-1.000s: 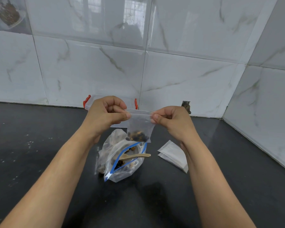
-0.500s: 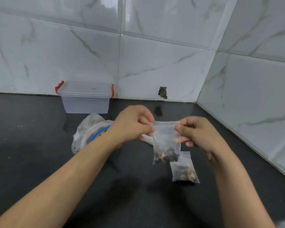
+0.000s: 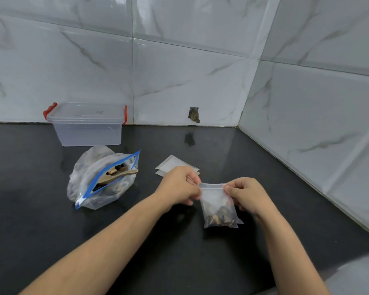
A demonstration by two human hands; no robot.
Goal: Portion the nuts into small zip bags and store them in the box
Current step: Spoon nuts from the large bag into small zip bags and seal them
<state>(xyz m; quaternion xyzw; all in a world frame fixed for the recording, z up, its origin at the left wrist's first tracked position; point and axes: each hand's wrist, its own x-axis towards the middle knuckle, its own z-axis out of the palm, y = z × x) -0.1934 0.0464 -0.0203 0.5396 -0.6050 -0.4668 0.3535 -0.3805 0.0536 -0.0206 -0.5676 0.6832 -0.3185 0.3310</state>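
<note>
A small clear zip bag [image 3: 218, 206] with nuts at its bottom hangs low over the black counter [image 3: 41, 209]. My left hand [image 3: 179, 186] pinches its top left corner and my right hand [image 3: 244, 193] pinches the top right corner. A corner of a second small filled bag [image 3: 240, 221] shows just behind it on the counter. To the left lies the large nut bag [image 3: 98, 182] with a blue zip strip, its mouth open and a wooden spoon [image 3: 117, 176] inside. The clear lidded box [image 3: 87, 126] with red clips stands at the back wall.
A small stack of empty zip bags [image 3: 175, 163] lies behind my left hand. White marble tile walls meet in a corner at the back right. A dark hole [image 3: 193, 114] marks the back wall near the counter. A pale surface [image 3: 362, 273] shows at the bottom right.
Both hands have carried the small bag from above the large nut bag to the right and down toward the counter, over a second filled bag. The camera has turned right.
</note>
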